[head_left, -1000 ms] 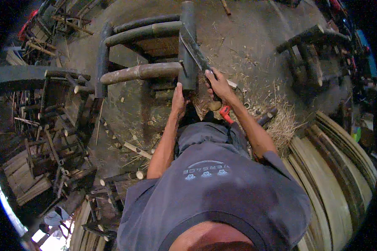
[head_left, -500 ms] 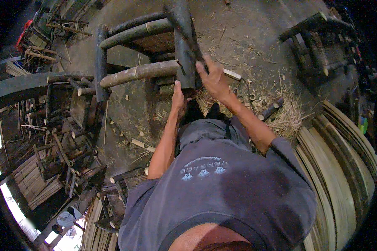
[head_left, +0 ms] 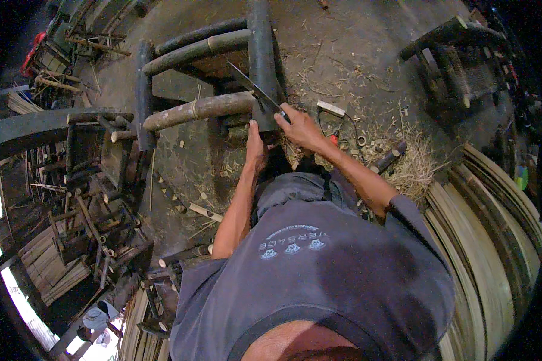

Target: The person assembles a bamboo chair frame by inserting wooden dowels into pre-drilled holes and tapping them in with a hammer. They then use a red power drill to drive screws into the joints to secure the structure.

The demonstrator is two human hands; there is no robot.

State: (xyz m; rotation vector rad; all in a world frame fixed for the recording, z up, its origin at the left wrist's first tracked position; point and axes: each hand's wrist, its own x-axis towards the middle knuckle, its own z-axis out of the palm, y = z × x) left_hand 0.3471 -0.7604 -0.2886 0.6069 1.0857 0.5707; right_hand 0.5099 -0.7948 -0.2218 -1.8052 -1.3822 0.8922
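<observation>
My right hand (head_left: 301,127) is closed round the handle of a long knife (head_left: 247,78) with a narrow dark blade. The blade slants across the near post of a bamboo chair frame (head_left: 196,111), by the joint with its front rail, and its tip points to the far left. My left hand (head_left: 256,146) grips the lower end of that thick dark post (head_left: 261,54), thumb lying up along its side. The frame lies tilted ahead of me, with round rails running left to a second dark post (head_left: 144,90). My fingers behind the post are hidden.
Shavings (head_left: 418,159) and a short bamboo piece (head_left: 389,157) lie right of my feet. Long bamboo strips (head_left: 473,240) stand farther right. Another chair (head_left: 451,60) is at far right. Several bamboo frames (head_left: 96,228) crowd the left; another person (head_left: 96,316) is at lower left.
The knife blade has come down and swung left, from upright beside the post to slanting across it. My right hand is lower; my left keeps its hold.
</observation>
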